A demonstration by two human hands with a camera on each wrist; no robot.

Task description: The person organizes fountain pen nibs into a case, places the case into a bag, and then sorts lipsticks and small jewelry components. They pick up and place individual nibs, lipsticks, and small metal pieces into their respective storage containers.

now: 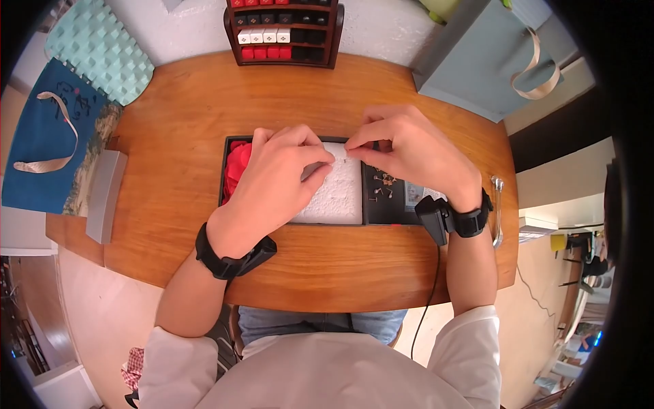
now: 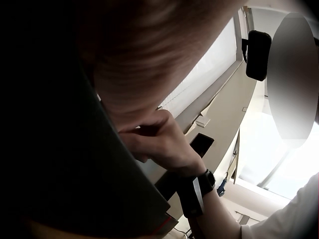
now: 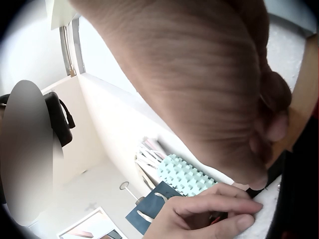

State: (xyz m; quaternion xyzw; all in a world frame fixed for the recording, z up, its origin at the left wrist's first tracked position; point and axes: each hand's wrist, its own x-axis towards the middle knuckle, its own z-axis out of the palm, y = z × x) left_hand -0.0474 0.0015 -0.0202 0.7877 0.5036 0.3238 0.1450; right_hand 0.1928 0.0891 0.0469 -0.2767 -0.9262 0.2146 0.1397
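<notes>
A black box (image 1: 364, 217) on the table has a white textured foam pad (image 1: 334, 198) in its middle compartment. My left hand (image 1: 276, 167) reaches over the pad, index finger and thumb slightly apart at its surface. In the right wrist view, the left hand (image 3: 199, 216) shows the same small gap. My right hand (image 1: 415, 150) bends over the pad's far right edge, thumb and index fingertips close together; I cannot tell what is between them. Just below these fingertips a tiny dark piece (image 1: 345, 161) shows on the pad. Several small metal studs (image 1: 385, 180) lie in the right compartment.
Red fabric (image 1: 237, 163) fills the box's left compartment. Wrenches (image 1: 498, 211) lie at the table's right edge. A dark rack (image 1: 283, 34) of red, black and white blocks stands at the back. A grey bag (image 1: 470, 75) and a blue bag (image 1: 51, 157) flank the table.
</notes>
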